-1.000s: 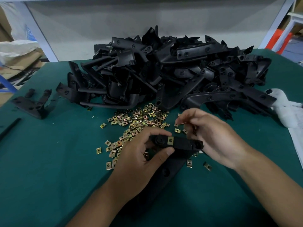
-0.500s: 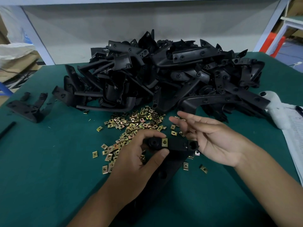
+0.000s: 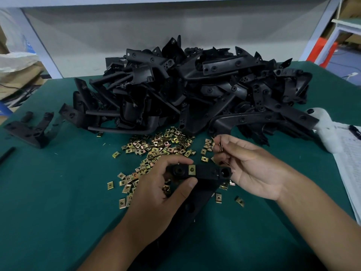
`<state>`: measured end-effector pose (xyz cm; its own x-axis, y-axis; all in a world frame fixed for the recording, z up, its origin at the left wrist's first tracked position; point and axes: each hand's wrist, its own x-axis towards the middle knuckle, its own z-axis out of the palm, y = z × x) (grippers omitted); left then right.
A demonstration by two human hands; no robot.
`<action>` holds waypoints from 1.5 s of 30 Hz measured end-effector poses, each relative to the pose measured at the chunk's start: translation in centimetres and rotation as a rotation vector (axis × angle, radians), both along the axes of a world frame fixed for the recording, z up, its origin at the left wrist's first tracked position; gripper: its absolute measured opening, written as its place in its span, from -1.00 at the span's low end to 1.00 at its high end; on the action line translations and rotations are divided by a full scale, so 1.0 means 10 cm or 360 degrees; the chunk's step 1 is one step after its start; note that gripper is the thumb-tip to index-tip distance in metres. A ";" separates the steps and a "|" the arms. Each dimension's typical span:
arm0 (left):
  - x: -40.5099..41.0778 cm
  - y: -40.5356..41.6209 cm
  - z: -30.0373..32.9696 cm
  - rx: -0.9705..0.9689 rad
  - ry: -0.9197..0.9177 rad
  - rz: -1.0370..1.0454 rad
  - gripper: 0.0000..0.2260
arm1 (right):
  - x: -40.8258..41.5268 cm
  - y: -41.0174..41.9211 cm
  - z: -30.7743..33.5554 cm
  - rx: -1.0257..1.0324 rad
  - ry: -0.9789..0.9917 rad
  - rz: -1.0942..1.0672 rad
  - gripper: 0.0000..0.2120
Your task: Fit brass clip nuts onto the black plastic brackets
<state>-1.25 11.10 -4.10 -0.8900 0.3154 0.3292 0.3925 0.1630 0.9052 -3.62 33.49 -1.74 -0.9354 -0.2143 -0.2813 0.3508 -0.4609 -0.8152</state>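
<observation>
Brackets [image 3: 195, 90] of black plastic lay heaped at the back of the green desk [image 3: 48, 192], with the loose brass clip nuts [image 3: 156, 145] scattered just in front, probably so that both stocks sat within easy reach of the working spot. The left hand [image 3: 162, 184] gripped one bracket [image 3: 203, 173] near its end, fingers over the top and thumb beneath, holding its flat face up toward the camera; that seemed meant to steady it and present the open hole at its right end. One clip nut [image 3: 191, 169] already sat on that bracket, just beside the left thumb. The right hand [image 3: 252, 169] hovered next to the bracket's right end, its fingers curled narrowly, thumb and forefinger pinching a small piece [image 3: 220, 146] seen edge-on, most likely another nut, though too small to tell surely.
</observation>
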 end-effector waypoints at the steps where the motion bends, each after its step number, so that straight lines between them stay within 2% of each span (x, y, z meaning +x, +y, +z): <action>1: 0.00 0.00 -0.01 0.0006 0.0005 0.0007 -0.77 | 0.00 -0.01 0.01 0.0034 0.0022 -0.0009 -0.87; 8: -0.03 0.00 -0.04 0.0011 0.0002 0.0088 -0.76 | 0.00 0.00 0.04 0.0189 0.0089 -0.0025 -0.80; 14: -0.03 -0.02 -0.07 -0.0048 -0.0061 0.0111 -0.69 | 0.05 -0.03 0.06 0.0329 0.0239 0.0100 -0.80; 18: -0.03 -0.02 -0.07 -0.0077 -0.0037 0.0132 -0.70 | 0.07 -0.07 0.06 0.0434 0.0303 0.0147 -0.89; 26: -0.04 -0.02 -0.09 -0.0128 0.0017 0.0153 -0.72 | 0.08 -0.08 0.07 0.0526 0.0326 0.0175 -0.91; 30: -0.05 -0.02 -0.10 -0.0126 0.0009 0.0181 -0.72 | 0.08 -0.07 0.04 0.0569 0.0434 0.0183 -0.97; 37: -0.06 -0.03 -0.06 -0.0125 0.0107 0.0269 -0.74 | 0.08 -0.06 0.01 0.0779 0.0764 0.0187 -0.85; 40: -0.06 -0.04 -0.04 -0.0084 0.0121 0.0290 -0.76 | 0.09 -0.03 -0.01 0.0765 0.0829 0.0253 -0.88; 45: -0.08 -0.05 -0.02 0.0001 0.0069 0.0276 -0.77 | 0.11 -0.04 0.03 0.0966 0.0919 0.0308 -0.70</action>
<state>-2.01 10.58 -4.26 -0.9160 0.1582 0.3686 0.3973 0.2313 0.8880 -2.53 33.13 -1.40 -0.9297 -0.3515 0.1100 -0.1677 0.1381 -0.9761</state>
